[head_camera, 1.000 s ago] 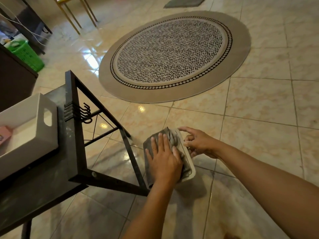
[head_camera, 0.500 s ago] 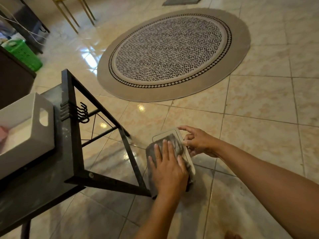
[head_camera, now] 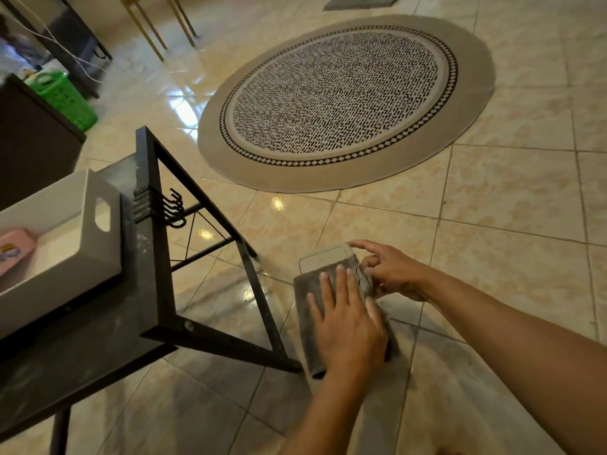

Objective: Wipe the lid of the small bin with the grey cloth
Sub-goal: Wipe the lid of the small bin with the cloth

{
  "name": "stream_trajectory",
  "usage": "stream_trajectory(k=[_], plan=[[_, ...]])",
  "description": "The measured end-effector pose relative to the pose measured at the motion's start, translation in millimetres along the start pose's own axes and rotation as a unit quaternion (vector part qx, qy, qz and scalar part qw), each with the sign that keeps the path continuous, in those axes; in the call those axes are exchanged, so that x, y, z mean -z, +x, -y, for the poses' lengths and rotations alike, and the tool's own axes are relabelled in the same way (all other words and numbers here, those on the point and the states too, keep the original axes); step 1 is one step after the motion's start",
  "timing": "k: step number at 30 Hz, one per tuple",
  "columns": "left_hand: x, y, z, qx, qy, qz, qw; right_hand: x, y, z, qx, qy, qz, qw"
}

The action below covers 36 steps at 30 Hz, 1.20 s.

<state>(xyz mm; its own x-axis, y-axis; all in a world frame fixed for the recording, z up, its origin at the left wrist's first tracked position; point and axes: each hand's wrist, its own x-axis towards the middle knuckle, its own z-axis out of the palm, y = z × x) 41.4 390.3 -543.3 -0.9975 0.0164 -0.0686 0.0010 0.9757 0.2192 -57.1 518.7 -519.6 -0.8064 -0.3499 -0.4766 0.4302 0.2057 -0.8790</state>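
Observation:
The small bin stands on the tiled floor, and only the far strip of its pale lid (head_camera: 323, 257) shows. A grey cloth (head_camera: 307, 310) covers the remainder of the lid and hangs over the near edge. My left hand (head_camera: 348, 323) lies flat on the cloth with fingers spread, pressing it down. At the lid's right edge my right hand (head_camera: 391, 270) touches the bin and the bunched side of the cloth, its index finger stretched toward the far corner.
A black metal table (head_camera: 154, 224) with hooks stands just left of the bin, one leg ending beside the cloth. A white tray (head_camera: 88, 231) sits on the table. A round patterned rug (head_camera: 345, 103) lies ahead, and a green basket (head_camera: 62, 96) is at far left.
My left hand has dragged the cloth toward me across the lid, uncovering the lid's far end. My right hand has stayed at the bin's right edge.

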Motion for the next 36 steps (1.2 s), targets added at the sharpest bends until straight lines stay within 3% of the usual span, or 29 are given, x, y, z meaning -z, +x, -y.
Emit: stream_trajectory(k=[5,9,12,17,22,24,26,28,31,34,36], plan=[[28,45,9,0.011,-0.007,0.022,1.000,-3,-5,1,0.005,0.001,-0.006,1.000],[29,2,19,0.054,-0.008,0.019,0.998,-3,-3,1,0.007,0.026,-0.009,1.000],[14,-29,-5,0.026,0.006,0.024,0.999,-1,-1,-1,0.009,0.025,-0.008,1.000],[15,11,-12,-0.009,0.031,0.005,0.999,5,-9,-5,0.015,0.050,-0.073,0.996],[21,38,11,-0.157,0.009,0.012,0.988,10,-26,-16,0.000,0.125,-0.141,0.982],[23,44,19,-0.193,0.011,0.020,0.981,22,-30,-14,-0.004,0.020,-0.167,0.986],[25,48,24,-0.208,0.018,0.028,0.978,47,-24,-3,0.009,-0.124,-0.233,0.964],[28,49,26,-0.223,0.019,0.035,0.974,70,-13,14,0.043,-0.179,-0.258,0.948],[29,48,29,-0.251,0.021,0.041,0.967,79,8,35,0.063,-0.239,-0.152,0.957],[29,51,35,-0.264,0.024,0.037,0.963,73,23,42,0.003,-0.248,0.002,0.969],[28,56,41,-0.272,0.028,0.038,0.961,73,25,40,-0.009,-0.218,0.044,0.975]])
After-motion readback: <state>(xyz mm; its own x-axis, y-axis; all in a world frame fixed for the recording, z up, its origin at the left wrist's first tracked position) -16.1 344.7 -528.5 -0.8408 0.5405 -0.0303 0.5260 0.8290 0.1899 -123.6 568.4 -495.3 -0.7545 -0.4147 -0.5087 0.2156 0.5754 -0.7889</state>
